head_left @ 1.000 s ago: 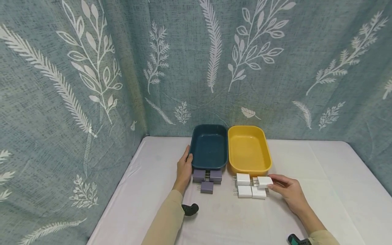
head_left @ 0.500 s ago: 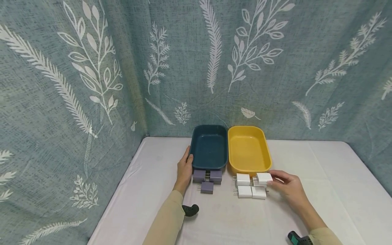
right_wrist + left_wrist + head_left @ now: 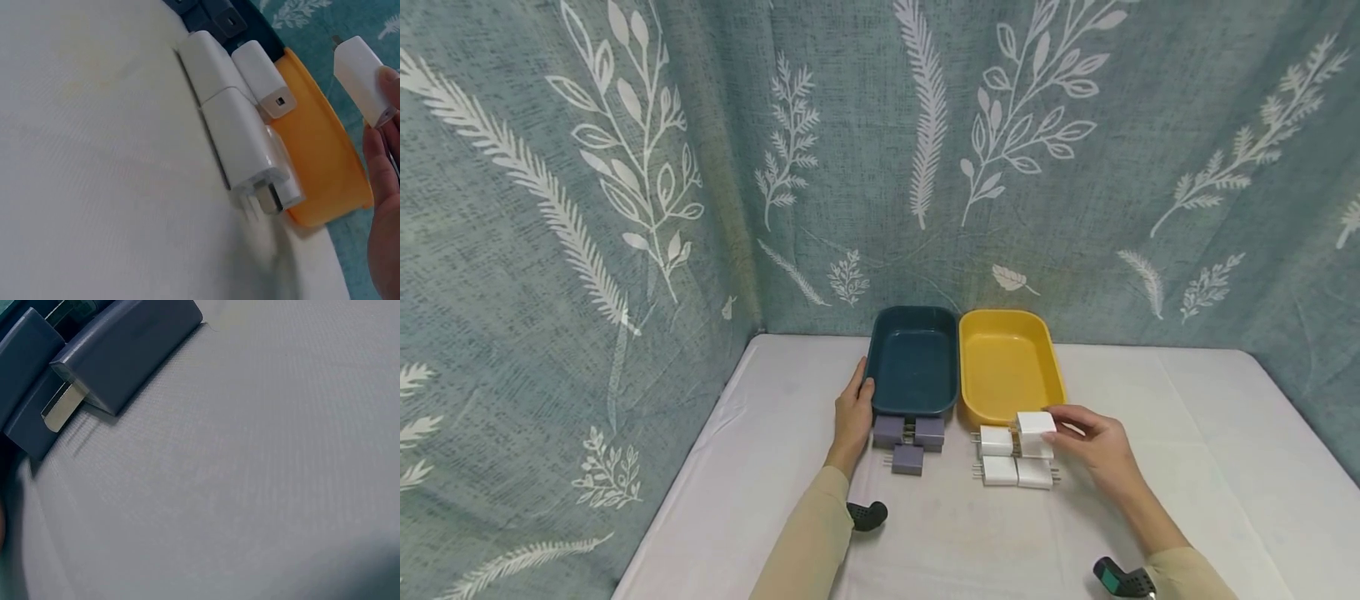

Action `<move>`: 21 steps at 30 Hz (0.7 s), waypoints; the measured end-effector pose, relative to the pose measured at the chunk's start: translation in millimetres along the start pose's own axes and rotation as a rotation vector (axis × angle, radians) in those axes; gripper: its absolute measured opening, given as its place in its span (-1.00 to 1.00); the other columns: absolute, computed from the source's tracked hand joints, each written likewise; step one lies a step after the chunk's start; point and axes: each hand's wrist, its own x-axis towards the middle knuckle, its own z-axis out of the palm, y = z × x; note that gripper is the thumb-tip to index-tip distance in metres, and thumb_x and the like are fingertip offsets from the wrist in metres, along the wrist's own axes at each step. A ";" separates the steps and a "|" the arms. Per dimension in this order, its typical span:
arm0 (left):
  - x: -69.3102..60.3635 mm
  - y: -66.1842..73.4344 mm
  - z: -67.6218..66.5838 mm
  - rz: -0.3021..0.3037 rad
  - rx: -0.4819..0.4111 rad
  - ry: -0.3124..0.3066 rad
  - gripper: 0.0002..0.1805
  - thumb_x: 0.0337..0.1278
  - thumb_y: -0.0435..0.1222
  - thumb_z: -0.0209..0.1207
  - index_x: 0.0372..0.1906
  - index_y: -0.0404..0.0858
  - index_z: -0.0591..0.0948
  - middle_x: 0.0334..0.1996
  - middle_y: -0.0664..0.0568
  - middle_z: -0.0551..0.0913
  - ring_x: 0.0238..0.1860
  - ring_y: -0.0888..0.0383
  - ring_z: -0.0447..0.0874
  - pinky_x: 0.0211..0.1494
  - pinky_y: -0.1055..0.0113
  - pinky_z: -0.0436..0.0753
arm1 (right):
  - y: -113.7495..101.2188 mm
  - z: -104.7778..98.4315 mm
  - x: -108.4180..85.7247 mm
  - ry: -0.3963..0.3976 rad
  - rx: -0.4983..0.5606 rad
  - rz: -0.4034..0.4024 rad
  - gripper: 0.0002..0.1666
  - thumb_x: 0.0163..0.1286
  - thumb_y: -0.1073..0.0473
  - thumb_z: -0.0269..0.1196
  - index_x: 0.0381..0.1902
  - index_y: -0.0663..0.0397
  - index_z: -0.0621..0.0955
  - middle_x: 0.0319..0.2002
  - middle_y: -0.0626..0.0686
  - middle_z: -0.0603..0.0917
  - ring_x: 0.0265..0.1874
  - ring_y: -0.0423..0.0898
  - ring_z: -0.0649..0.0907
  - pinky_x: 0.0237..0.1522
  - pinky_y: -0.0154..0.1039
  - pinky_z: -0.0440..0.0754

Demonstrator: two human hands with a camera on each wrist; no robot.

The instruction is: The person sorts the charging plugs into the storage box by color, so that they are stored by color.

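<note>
In the head view my right hand (image 3: pixel 1097 450) pinches a white charger plug (image 3: pixel 1035 427) between thumb and fingers. The right wrist view has this charger (image 3: pixel 359 75) raised off the pile, its prongs pointing away from the hand. Below it, several white chargers (image 3: pixel 999 471) are grouped before the yellow tray (image 3: pixel 1011 414). My left hand (image 3: pixel 852 417) rests along the left side of the dark blue tray (image 3: pixel 913 406), fingers extended against its wall. Several purple chargers (image 3: pixel 907 460) lie before that tray; some also show in the left wrist view, one charger (image 3: pixel 134 353) with a bare prong.
Both trays stand side by side near the back of the table, which a white cloth (image 3: pixel 970 542) covers. A patterned blue-green curtain (image 3: pixel 865 167) hangs behind and at the left. Black wrist devices (image 3: pixel 868 516) are on both arms.
My right hand has raised the white charger and shifted it slightly left, toward the yellow tray's front rim, tilting it up. The left hand has stayed at the blue tray.
</note>
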 end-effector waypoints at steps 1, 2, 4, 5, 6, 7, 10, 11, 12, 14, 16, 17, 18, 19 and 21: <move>-0.2 0.2 0.2 -0.003 0.002 0.000 -0.46 0.49 -0.13 -0.15 0.50 0.01 0.22 0.48 0.05 0.24 0.50 -0.04 0.18 0.54 0.03 0.19 | -0.7 0.9 1.1 0.005 -0.012 0.009 -0.50 0.18 0.22 0.41 0.05 0.36 0.61 -0.11 -0.38 0.63 -0.06 -0.52 0.59 0.01 -0.58 0.58; -0.2 0.4 0.3 -0.004 0.001 0.001 -0.46 0.49 -0.13 -0.15 0.50 0.01 0.22 0.48 0.05 0.24 0.50 -0.04 0.18 0.54 0.02 0.20 | -2.1 1.9 2.2 0.011 -0.019 0.020 -0.49 0.18 0.19 0.42 0.05 0.34 0.62 -0.10 -0.35 0.64 -0.05 -0.52 0.59 0.01 -0.59 0.57; -0.4 1.0 0.5 -0.008 0.004 0.004 -0.46 0.49 -0.12 -0.15 0.50 0.04 0.22 0.48 0.06 0.25 0.50 -0.03 0.19 0.54 0.03 0.20 | -4.9 3.7 5.1 0.022 -0.036 0.046 -0.48 0.19 0.14 0.42 0.07 0.29 0.62 -0.06 -0.28 0.64 -0.04 -0.53 0.57 0.01 -0.60 0.56; -0.5 1.0 0.6 -0.006 0.005 0.006 -0.46 0.49 -0.13 -0.15 0.50 0.03 0.22 0.48 0.05 0.25 0.50 -0.03 0.19 0.54 0.03 0.20 | -6.3 4.4 6.8 0.027 -0.043 0.060 -0.46 0.19 0.11 0.42 0.08 0.27 0.62 -0.03 -0.23 0.64 -0.04 -0.53 0.57 0.01 -0.61 0.56; -0.6 1.0 0.7 -0.004 0.006 0.005 -0.46 0.48 -0.13 -0.15 0.50 0.03 0.22 0.48 0.06 0.25 0.50 -0.03 0.19 0.54 0.03 0.20 | -7.6 4.9 8.5 0.031 -0.045 0.073 -0.45 0.19 0.10 0.42 0.10 0.26 0.61 -0.01 -0.18 0.64 -0.04 -0.53 0.56 0.01 -0.61 0.56; -0.8 0.8 0.7 -0.005 0.009 0.007 -0.46 0.48 -0.13 -0.15 0.50 0.03 0.22 0.47 0.06 0.25 0.49 -0.03 0.19 0.54 0.03 0.20 | -8.5 5.7 10.6 0.036 -0.043 0.085 -0.44 0.19 0.09 0.42 0.11 0.25 0.61 0.01 -0.11 0.64 -0.04 -0.53 0.56 0.01 -0.61 0.56; -1.4 0.1 0.7 0.002 0.004 0.007 -0.45 0.48 -0.14 -0.15 0.50 -0.01 0.22 0.47 0.03 0.25 0.49 -0.05 0.19 0.53 0.00 0.21 | -10.1 7.6 16.6 0.047 -0.044 0.122 -0.41 0.20 0.06 0.41 0.13 0.24 0.59 0.09 0.07 0.62 -0.04 -0.51 0.56 0.00 -0.61 0.56; -1.5 0.0 0.7 0.003 0.004 0.007 -0.45 0.48 -0.14 -0.15 0.50 -0.03 0.23 0.47 0.02 0.25 0.49 -0.06 0.19 0.53 0.00 0.21 | -10.6 8.0 18.2 0.051 -0.047 0.133 -0.40 0.20 0.04 0.41 0.14 0.23 0.59 0.12 0.11 0.60 -0.05 -0.51 0.56 0.00 -0.61 0.56; -1.6 -0.2 0.6 0.003 0.003 0.007 -0.45 0.48 -0.14 -0.15 0.50 -0.03 0.23 0.47 0.02 0.25 0.49 -0.06 0.19 0.53 -0.01 0.21 | -11.1 8.7 19.8 0.057 -0.045 0.144 -0.39 0.20 0.03 0.41 0.15 0.22 0.59 0.14 0.14 0.59 -0.05 -0.51 0.56 -0.01 -0.61 0.56; -1.4 -0.5 0.3 0.006 0.005 0.007 -0.45 0.48 -0.13 -0.15 0.50 -0.02 0.22 0.47 0.02 0.25 0.49 -0.06 0.19 0.53 -0.01 0.21 | -12.2 10.0 22.5 0.072 -0.049 0.161 -0.37 0.21 -0.02 0.40 0.16 0.19 0.59 0.17 0.16 0.58 -0.04 -0.50 0.55 -0.02 -0.62 0.56; -0.9 -1.0 0.1 0.009 0.007 0.008 -0.45 0.48 -0.13 -0.15 0.50 0.00 0.22 0.47 0.03 0.26 0.49 -0.05 0.19 0.53 0.00 0.21 | -13.6 11.8 25.0 0.092 -0.036 0.172 -0.35 0.20 -0.06 0.39 0.17 0.16 0.58 0.17 0.13 0.58 -0.04 -0.49 0.56 -0.02 -0.63 0.56; -0.8 -1.0 0.1 0.010 0.009 0.009 -0.46 0.48 -0.12 -0.15 0.50 0.02 0.22 0.47 0.04 0.26 0.49 -0.04 0.19 0.53 0.00 0.21 | -14.4 12.7 26.0 0.101 -0.029 0.173 -0.35 0.20 -0.07 0.39 0.17 0.16 0.58 0.16 0.10 0.59 -0.04 -0.48 0.57 -0.02 -0.63 0.56; -0.5 -1.0 0.1 0.010 0.010 0.010 -0.46 0.48 -0.12 -0.15 0.50 0.04 0.22 0.47 0.05 0.26 0.49 -0.04 0.19 0.53 0.01 0.21 | -15.1 13.8 27.2 0.111 -0.019 0.172 -0.35 0.20 -0.07 0.39 0.17 0.15 0.58 0.14 0.07 0.61 -0.04 -0.48 0.58 -0.02 -0.62 0.57; -0.1 -1.2 0.2 0.011 0.009 0.011 -0.46 0.49 -0.12 -0.15 0.50 0.04 0.22 0.47 0.05 0.25 0.49 -0.03 0.19 0.53 0.01 0.21 | -15.7 14.7 28.3 0.118 -0.009 0.169 -0.35 0.20 -0.07 0.39 0.17 0.15 0.59 0.11 0.03 0.62 -0.05 -0.47 0.59 -0.03 -0.61 0.57; -0.1 -1.0 0.8 0.010 0.006 0.010 -0.47 0.49 -0.12 -0.15 0.50 0.05 0.22 0.48 0.07 0.25 0.49 -0.02 0.20 0.53 0.02 0.22 | -16.5 16.0 30.3 0.128 0.012 0.161 -0.36 0.19 -0.04 0.40 0.16 0.17 0.59 0.05 -0.05 0.63 -0.07 -0.46 0.61 -0.04 -0.60 0.58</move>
